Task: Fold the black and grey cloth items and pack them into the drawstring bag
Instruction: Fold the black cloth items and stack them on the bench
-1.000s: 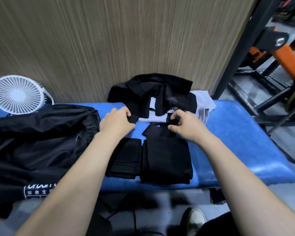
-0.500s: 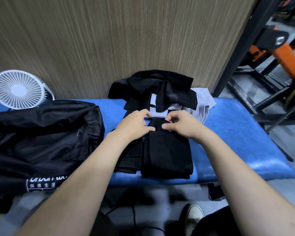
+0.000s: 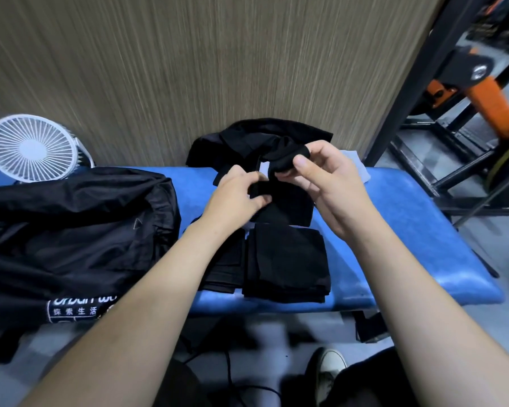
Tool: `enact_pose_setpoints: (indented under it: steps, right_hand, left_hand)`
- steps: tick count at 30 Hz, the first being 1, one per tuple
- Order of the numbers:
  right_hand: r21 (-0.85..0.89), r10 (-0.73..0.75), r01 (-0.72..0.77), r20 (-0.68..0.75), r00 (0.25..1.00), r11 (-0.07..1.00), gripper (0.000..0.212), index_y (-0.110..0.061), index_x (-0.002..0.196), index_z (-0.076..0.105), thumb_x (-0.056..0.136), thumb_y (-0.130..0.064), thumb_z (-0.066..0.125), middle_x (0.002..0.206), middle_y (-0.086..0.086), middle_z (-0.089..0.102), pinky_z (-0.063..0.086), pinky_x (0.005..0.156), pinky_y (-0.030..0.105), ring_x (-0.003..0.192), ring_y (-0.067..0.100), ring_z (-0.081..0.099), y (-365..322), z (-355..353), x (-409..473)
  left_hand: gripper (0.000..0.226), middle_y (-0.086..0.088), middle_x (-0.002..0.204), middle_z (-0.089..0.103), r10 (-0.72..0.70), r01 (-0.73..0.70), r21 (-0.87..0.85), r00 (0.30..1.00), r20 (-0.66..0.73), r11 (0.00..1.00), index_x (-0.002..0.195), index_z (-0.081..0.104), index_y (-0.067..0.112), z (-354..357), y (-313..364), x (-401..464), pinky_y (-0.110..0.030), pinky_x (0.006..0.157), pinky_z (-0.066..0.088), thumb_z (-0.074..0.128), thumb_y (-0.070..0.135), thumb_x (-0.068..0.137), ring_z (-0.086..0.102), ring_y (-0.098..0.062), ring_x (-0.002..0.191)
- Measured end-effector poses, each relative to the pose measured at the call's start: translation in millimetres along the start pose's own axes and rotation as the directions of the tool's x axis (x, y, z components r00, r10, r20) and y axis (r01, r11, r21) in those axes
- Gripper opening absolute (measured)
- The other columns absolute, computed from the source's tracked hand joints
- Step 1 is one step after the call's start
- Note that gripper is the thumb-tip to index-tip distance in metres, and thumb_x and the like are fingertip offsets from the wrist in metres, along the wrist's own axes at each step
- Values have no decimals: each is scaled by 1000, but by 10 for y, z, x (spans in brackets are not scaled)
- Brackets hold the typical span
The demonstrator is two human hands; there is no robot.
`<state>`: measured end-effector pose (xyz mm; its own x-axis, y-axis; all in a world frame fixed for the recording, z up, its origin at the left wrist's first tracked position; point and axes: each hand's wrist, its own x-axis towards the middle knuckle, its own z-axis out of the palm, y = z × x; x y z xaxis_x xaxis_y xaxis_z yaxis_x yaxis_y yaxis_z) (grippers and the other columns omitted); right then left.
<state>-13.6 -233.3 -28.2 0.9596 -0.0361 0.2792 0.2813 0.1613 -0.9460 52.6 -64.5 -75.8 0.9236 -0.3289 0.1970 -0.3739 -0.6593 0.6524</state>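
A small black cloth [image 3: 288, 201] is lifted above the blue bench [image 3: 409, 230], held by both hands. My right hand [image 3: 332, 189] pinches its upper end between thumb and fingers. My left hand [image 3: 235, 198] grips its left edge lower down. Below them lie two folded black stacks, a larger one [image 3: 287, 262] and a narrower one [image 3: 227, 268] partly hidden by my left forearm. A heap of unfolded black cloth [image 3: 256, 139] sits at the back against the wall, with a grey-white piece [image 3: 362, 171] behind my right hand. The black drawstring bag [image 3: 71, 236] lies at the left.
A white desk fan [image 3: 31, 148] stands at the back left by the wood-grain wall. A black metal frame [image 3: 417, 83] and orange equipment [image 3: 494, 104] stand to the right. My shoe [image 3: 329, 368] and cables are on the floor under the bench's front edge.
Both hands have lifted the small black cloth off the bench. My right hand rose toward the back heap, and my left hand stays lower on the cloth's edge.
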Motion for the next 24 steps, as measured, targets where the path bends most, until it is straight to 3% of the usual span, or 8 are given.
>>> enact_pose_setpoints:
  steps: [2, 4, 8, 12, 16, 19, 21, 24]
  right_hand:
    - [63, 18, -16, -19, 1000, 998, 1, -3, 96, 57, 97, -3, 58, 102, 24, 65, 54, 98, 46, 98, 34, 66, -41, -13, -27]
    - [92, 38, -32, -60, 997, 995, 2, -5, 95, 58, 95, -3, 60, 99, 18, 68, 53, 100, 48, 98, 34, 67, -55, -47, -43]
    - [72, 59, -47, -175, 983, 996, 4, -5, 95, 59, 94, -4, 63, 93, 16, 64, 59, 83, 37, 89, 30, 68, -50, -132, -48]
    - [66, 64, -50, -224, 972, 997, 9, -3, 101, 57, 95, -6, 63, 90, 17, 66, 57, 66, 29, 77, 23, 69, -34, -172, -44]
    - [94, 63, -44, -213, 975, 995, 11, -7, 97, 56, 92, -3, 65, 80, 6, 68, 59, 75, 33, 74, 21, 67, -11, -142, -33]
    - [91, 94, -77, -198, 976, 993, 23, -11, 96, 54, 86, -14, 74, 86, 6, 68, 55, 84, 42, 85, 30, 63, 22, -131, -24]
    - [59, 122, -112, -199, 972, 992, 31, -14, 90, 54, 82, -32, 78, 75, 2, 62, 48, 86, 50, 79, 29, 51, 22, -121, -30]
    - [55, 191, -183, -255, 948, 982, 33, -21, 72, 55, 97, -42, 59, 64, -3, 51, 45, 70, 31, 64, 15, 49, -12, -101, -36]
  left_hand:
    - [17, 8, 100, 44, 13, -14, -13, 998, -57, 1000, 107, 66, 32, -16, 27, 3, -36, 81, 49, 70, 33, 90, 52, -15, 97]
    - [6, 8, 99, 48, 11, -15, -48, 995, -95, 999, 96, 64, 30, -55, 64, -2, -28, 77, 44, 68, 30, 91, 52, -13, 97]
    - [6, 12, 82, 61, -37, 19, -165, 993, -108, 986, 89, 61, 26, -149, 119, -46, -20, 63, 39, 66, 28, 92, 56, -5, 76]
    - [5, 12, 84, 65, -30, 10, -209, 995, -94, 978, 94, 57, 26, -195, 114, -105, -29, 70, 49, 62, 25, 94, 61, -9, 80]
    - [21, 3, 90, 62, 11, -19, -171, 999, -50, 985, 90, 46, 27, -215, 97, -127, -44, 73, 55, 58, 11, 95, 63, -24, 79]
    - [35, 2, 99, 58, 67, -73, -133, 996, -52, 988, 87, 45, 27, -212, 91, -130, -38, 75, 55, 48, -8, 86, 61, -19, 87]
    - [44, 6, 103, 54, 89, -99, -128, 993, -84, 987, 83, 46, 29, -197, 82, -119, -31, 81, 51, 43, -15, 78, 56, -14, 95]
    - [51, 9, 107, 50, 93, -112, -134, 985, -144, 985, 79, 47, 33, -171, 48, -79, -12, 81, 40, 44, -18, 78, 53, -10, 103]
